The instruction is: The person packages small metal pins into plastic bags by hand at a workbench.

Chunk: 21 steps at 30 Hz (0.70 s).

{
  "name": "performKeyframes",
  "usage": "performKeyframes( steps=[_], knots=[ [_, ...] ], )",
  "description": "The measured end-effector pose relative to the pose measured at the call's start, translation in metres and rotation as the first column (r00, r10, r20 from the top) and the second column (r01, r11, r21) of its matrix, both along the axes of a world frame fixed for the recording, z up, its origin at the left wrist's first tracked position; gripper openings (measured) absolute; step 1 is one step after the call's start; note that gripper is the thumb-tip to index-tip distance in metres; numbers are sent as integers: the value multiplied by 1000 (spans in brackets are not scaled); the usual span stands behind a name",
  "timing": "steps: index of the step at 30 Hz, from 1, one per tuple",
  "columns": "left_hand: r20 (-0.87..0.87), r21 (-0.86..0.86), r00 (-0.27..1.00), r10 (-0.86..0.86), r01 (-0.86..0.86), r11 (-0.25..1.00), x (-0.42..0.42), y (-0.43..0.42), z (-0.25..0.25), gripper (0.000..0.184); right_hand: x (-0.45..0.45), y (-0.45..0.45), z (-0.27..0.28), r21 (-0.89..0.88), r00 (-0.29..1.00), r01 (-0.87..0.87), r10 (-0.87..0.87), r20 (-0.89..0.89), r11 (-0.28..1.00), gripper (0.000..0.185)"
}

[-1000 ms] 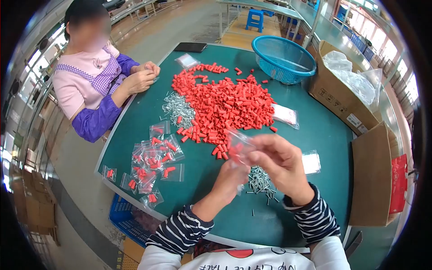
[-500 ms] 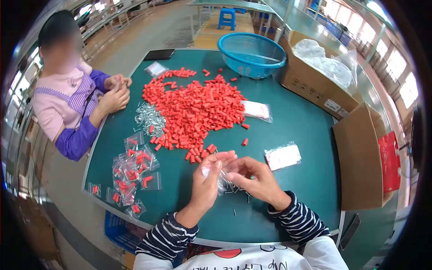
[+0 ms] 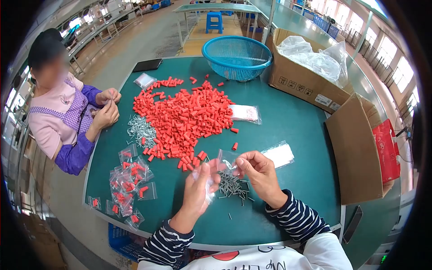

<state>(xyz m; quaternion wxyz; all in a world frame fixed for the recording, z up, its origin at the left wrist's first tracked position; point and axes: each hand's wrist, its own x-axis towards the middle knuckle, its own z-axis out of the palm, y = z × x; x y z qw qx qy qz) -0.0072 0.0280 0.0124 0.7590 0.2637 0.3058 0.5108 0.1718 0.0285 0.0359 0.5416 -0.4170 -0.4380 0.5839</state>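
My left hand (image 3: 196,191) is closed on a bunch of clear plastic bags (image 3: 209,189). Thumb and fingers of my right hand (image 3: 258,173) pinch the edge of a small clear zip bag (image 3: 227,158), held up between both hands. Under the hands lies a pile of small screws (image 3: 234,185). Beyond them spreads a big heap of red plastic caps (image 3: 189,117), with a second screw pile (image 3: 141,130) at its left edge. To the left are several filled zip bags (image 3: 128,182) with red caps inside.
A co-worker (image 3: 67,108) sits at the left, hands together at the table edge. A blue basket (image 3: 237,58), a black phone (image 3: 147,65) and cardboard boxes (image 3: 355,153) stand around the table (image 3: 288,216). Packs of bags (image 3: 279,154) lie right of the heap.
The bag with red caps seen between my hands earlier no longer shows there. A flat clear bag is now held up between them, and the view has shifted.
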Motion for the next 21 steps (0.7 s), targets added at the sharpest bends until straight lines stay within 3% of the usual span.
performKeyframes(
  steps=[4, 7, 10, 13, 17, 21],
  knots=[
    [65, -75, 997, -51, 55, 996, -1, -2, 0, 42, 1, -5, -7, 4, 998, -37, 37, -58, 999, 12],
    [58, -74, 996, 73, -69, 995, -4, 2, -13, 39, 3, -12, -12, 35, 994, -104, 105, -29, 994, 14],
    [-68, -3, 996, 61, -62, 998, -7, -2, -9, 29, 6, -15, -19, 156, 982, -129, 103, 159, 979, 20],
    [-392, 111, 920, 7, 40, 993, -1, -9, 7, 23, 6, -16, -7, 199, 953, -124, 61, 297, 972, 21],
    [-391, 184, 920, 5, 73, 980, 3, -11, 10, 22, 9, -17, -13, 155, 952, -156, 107, 288, 975, 16],
    [-247, 82, 968, -44, 66, 994, 5, -11, 13, 19, 9, -21, -10, 55, 957, -130, 111, 267, 990, 18]
  ],
)
